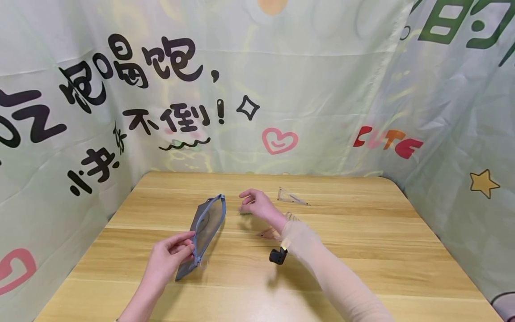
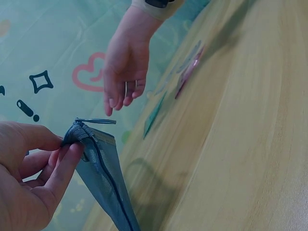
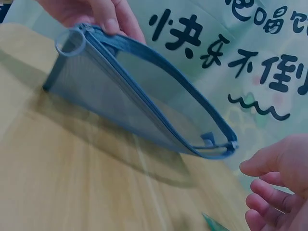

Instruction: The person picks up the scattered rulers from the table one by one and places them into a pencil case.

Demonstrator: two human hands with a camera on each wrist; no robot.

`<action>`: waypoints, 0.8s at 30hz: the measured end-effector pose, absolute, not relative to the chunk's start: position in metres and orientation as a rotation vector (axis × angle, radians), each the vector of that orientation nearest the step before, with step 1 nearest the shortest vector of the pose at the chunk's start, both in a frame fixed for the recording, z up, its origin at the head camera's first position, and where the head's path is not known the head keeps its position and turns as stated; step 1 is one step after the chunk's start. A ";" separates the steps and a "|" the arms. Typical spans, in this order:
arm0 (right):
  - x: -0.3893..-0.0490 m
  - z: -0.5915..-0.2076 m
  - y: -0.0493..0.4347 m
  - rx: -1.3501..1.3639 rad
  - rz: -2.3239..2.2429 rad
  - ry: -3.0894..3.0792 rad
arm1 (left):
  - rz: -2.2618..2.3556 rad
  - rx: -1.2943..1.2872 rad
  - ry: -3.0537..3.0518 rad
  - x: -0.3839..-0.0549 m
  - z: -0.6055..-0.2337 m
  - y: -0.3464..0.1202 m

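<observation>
A blue-grey mesh zipper pouch (image 1: 209, 223) is tilted up over the table, its zipper undone and its mouth gaping. My left hand (image 1: 170, 255) pinches its rim near the end with the ring pull (image 3: 70, 43). Beyond the pouch's far end, my right hand (image 1: 259, 206) hovers with loosely bent fingers and nothing in them. In the right wrist view, a gap separates the right hand (image 3: 281, 185) from the pouch (image 3: 120, 91). A flat green piece (image 2: 154, 115) lies below the right hand; its kind is unclear.
A clear set square (image 1: 291, 197) lies at the back of the wooden table (image 1: 362, 268). A flat pink piece (image 1: 268, 233) is partly hidden by the right forearm, near another clear marked piece (image 1: 291, 216). A printed curtain (image 1: 314, 89) surrounds the table's back and sides.
</observation>
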State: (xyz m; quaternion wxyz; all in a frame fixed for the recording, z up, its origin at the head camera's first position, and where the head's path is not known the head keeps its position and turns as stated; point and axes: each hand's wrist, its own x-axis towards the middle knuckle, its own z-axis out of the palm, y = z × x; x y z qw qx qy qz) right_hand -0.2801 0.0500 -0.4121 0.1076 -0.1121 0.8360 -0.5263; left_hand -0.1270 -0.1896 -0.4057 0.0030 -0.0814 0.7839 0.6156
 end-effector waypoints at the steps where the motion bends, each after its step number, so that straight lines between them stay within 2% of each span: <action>1: -0.281 -0.412 0.052 -0.328 -1.541 2.476 | 1.927 -0.258 2.458 -0.127 -0.406 -0.190; 24: -0.310 -0.416 0.092 -0.308 -1.437 2.667 | 1.920 -0.265 2.456 -0.128 -0.406 -0.190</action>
